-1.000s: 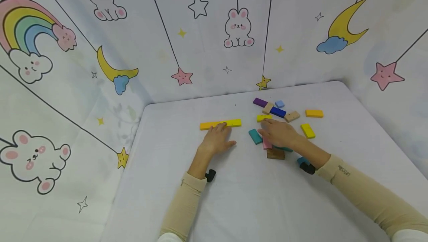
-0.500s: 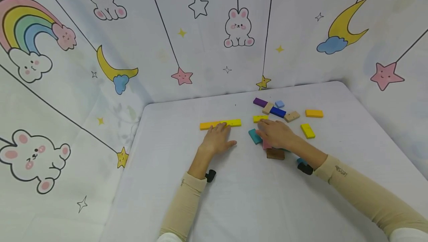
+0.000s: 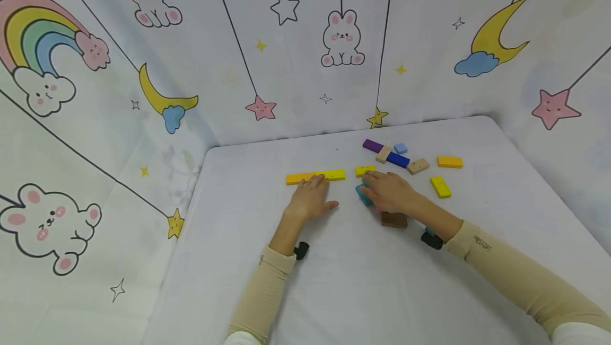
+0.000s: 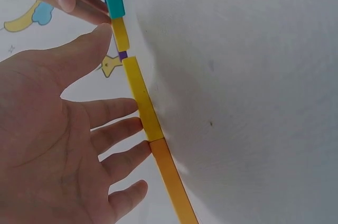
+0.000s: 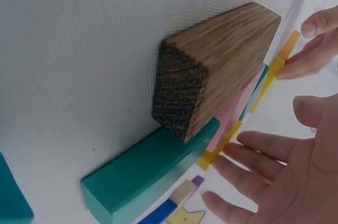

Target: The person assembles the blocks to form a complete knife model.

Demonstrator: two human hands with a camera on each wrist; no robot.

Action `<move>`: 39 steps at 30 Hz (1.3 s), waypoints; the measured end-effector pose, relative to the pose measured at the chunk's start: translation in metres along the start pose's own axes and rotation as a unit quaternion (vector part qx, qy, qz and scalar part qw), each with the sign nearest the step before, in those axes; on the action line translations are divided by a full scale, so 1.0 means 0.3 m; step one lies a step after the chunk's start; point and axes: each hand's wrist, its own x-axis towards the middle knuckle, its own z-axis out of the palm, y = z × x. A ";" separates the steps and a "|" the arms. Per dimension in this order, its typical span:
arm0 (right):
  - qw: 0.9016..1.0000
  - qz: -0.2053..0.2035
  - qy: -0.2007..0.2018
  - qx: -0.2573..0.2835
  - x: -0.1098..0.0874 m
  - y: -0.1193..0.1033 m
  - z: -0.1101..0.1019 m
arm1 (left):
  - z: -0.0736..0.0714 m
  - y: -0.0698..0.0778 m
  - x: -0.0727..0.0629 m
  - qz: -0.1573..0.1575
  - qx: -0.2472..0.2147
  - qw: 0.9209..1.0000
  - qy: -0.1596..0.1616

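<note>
In the head view, my left hand [image 3: 307, 202] lies with spread fingers at a straight row made of an orange block [image 3: 297, 178] and a yellow block [image 3: 336, 175], laid end to end. The left wrist view has its fingertips touching the row's side. My right hand [image 3: 389, 192], fingers extended, touches a second yellow block [image 3: 365, 170] with small dark marks, a short gap right of the row. Below that hand are a teal block [image 3: 363, 194], a brown wooden block [image 3: 394, 220] and, mostly covered, a pink block [image 5: 232, 109] and a green-teal block [image 5: 150, 174].
Behind the right hand lie a purple block [image 3: 373, 146], a dark blue block [image 3: 398, 160], a light blue block [image 3: 400, 148] and tan blocks [image 3: 418, 166]. Farther right are an orange-yellow block [image 3: 450, 162] and another yellow block [image 3: 440, 187]. A patterned cloth wall [image 3: 296, 80] borders the white table [image 3: 229, 218].
My right hand has slid the second yellow block leftward, narrowing its gap to the row. The left hand has stayed in place at the row.
</note>
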 end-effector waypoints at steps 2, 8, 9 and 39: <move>1.000 -0.003 0.002 0.000 0.002 -0.004 0.001 | 0.001 0.000 0.001 0.000 0.001 1.000 0.000; 1.000 0.005 -0.008 0.007 0.005 -0.016 0.006 | 0.005 0.004 0.003 -0.002 -0.003 1.000 0.003; 1.000 0.006 -0.010 0.008 0.006 -0.018 0.006 | 0.005 0.004 0.003 -0.002 -0.003 1.000 0.003; 1.000 -0.005 -0.010 -0.010 0.039 -0.078 0.014 | 0.006 0.000 0.005 -0.009 0.004 1.000 -0.003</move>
